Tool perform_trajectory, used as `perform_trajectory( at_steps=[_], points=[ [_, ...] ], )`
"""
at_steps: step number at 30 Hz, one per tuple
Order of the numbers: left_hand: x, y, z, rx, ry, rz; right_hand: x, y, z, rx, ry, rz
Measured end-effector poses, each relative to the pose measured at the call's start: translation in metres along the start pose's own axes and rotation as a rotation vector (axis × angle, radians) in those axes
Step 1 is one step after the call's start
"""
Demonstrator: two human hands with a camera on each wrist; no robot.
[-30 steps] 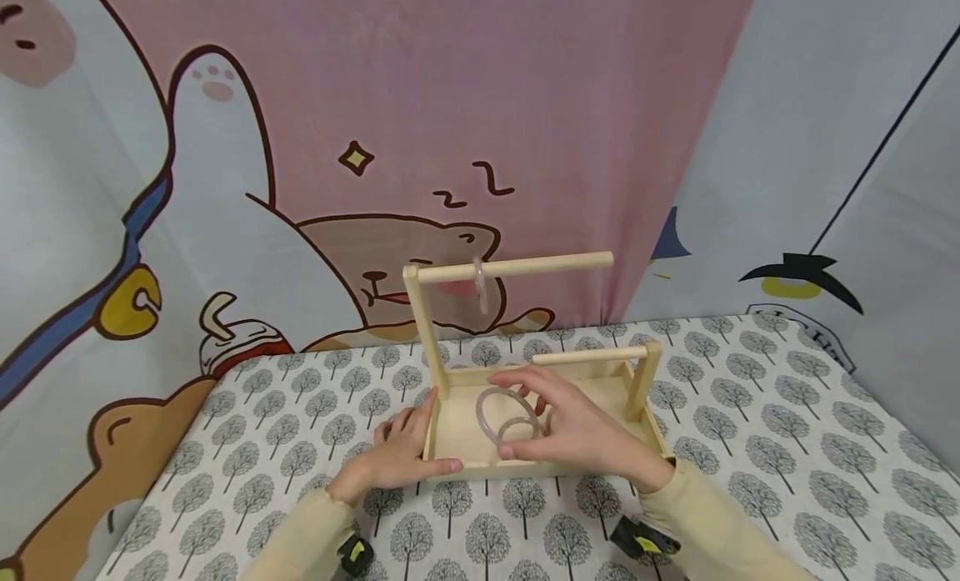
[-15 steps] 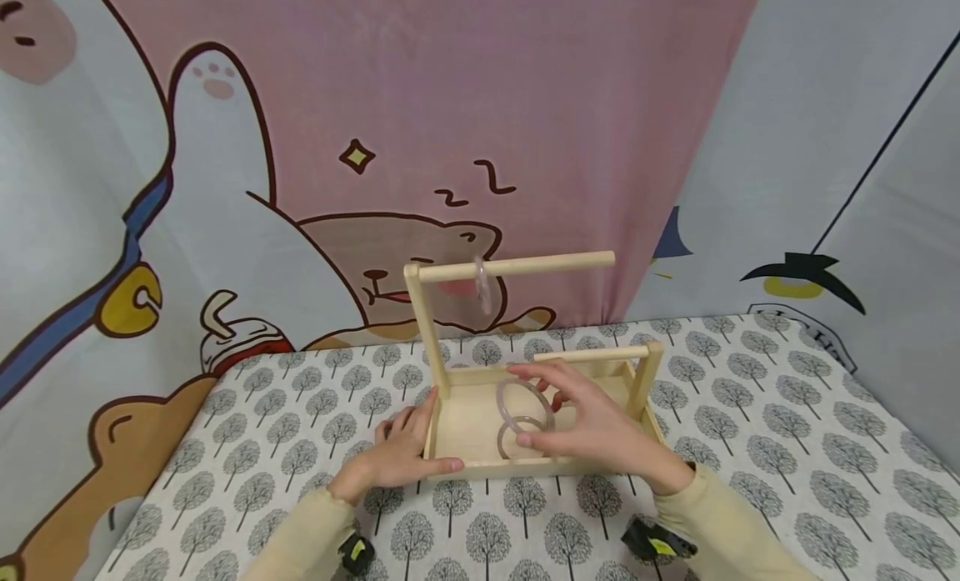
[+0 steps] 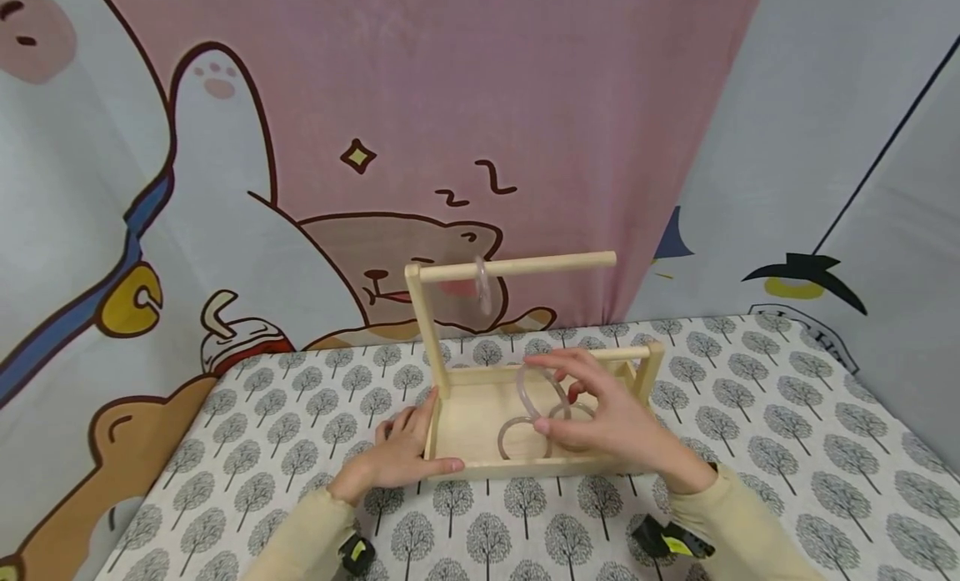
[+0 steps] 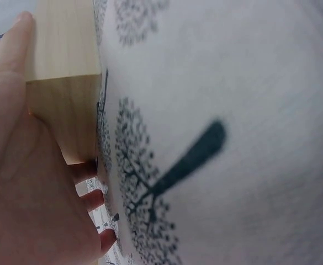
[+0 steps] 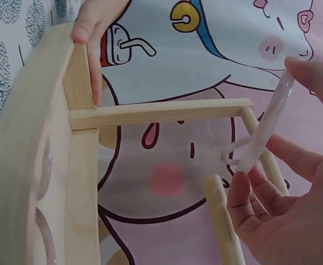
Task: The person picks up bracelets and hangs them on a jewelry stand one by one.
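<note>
My right hand (image 3: 611,414) pinches a translucent pale bangle (image 5: 267,121) between thumb and fingertips, above the wooden tray (image 3: 517,468) of a small stand. Two similar bangles lie in that tray: one bangle (image 3: 502,442) near its front wall, another bangle (image 3: 585,408) partly hidden behind the right hand. My left hand (image 3: 401,452) rests against the tray's left front corner. Its thumb lies along the front wall and its extended fingers reach along the end. In the left wrist view, the wooden corner (image 4: 67,105) sits beside the palm.
From a left post (image 3: 425,331), a long upper rod (image 3: 555,264) juts right with one bangle (image 3: 482,289) hanging on it. A shorter, lower rod (image 3: 624,353) extends left from the right post (image 3: 647,377). A tree-print cloth (image 3: 300,456) covers the table; a cartoon curtain (image 3: 570,131) hangs behind.
My right hand has moved right and slightly up with the pinched bangle, away from the bangle near the front wall. Another bangle in the tray now shows behind it. My left hand stays put.
</note>
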State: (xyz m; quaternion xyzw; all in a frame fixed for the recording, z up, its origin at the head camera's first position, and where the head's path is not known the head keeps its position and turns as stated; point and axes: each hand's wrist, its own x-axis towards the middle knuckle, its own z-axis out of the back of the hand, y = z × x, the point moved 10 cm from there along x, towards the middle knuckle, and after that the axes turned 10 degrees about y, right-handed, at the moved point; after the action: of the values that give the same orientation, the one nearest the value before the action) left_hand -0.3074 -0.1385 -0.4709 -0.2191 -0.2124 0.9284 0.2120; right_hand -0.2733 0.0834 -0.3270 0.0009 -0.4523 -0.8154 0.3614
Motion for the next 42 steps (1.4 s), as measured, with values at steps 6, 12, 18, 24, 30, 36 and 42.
perform_trajectory(
  at_steps=[6, 12, 18, 24, 30, 36, 42],
  points=[
    [0.001, 0.0, -0.001, -0.006, -0.008, 0.004, -0.003, -0.001, 0.012, 0.041, -0.009, -0.037],
    [0.002, 0.001, -0.001, -0.007, -0.012, 0.0, -0.005, 0.001, 0.027, 0.037, -0.033, -0.035],
    [0.001, 0.0, -0.001, -0.007, -0.012, -0.002, -0.008, 0.0, 0.041, -0.001, -0.059, -0.038],
    [0.0, -0.001, 0.0, -0.008, -0.016, -0.003, -0.014, -0.004, 0.054, -0.041, -0.073, -0.057],
    [0.0, -0.001, 0.001, -0.013, -0.02, -0.004, -0.022, -0.012, 0.06, -0.069, -0.087, -0.076],
    [0.0, -0.001, 0.002, -0.019, -0.017, -0.003, -0.029, -0.019, 0.069, -0.097, -0.115, -0.078],
    [0.0, -0.002, 0.001, -0.017, -0.011, -0.006, -0.035, -0.025, 0.076, -0.106, -0.126, -0.068]
  ],
)
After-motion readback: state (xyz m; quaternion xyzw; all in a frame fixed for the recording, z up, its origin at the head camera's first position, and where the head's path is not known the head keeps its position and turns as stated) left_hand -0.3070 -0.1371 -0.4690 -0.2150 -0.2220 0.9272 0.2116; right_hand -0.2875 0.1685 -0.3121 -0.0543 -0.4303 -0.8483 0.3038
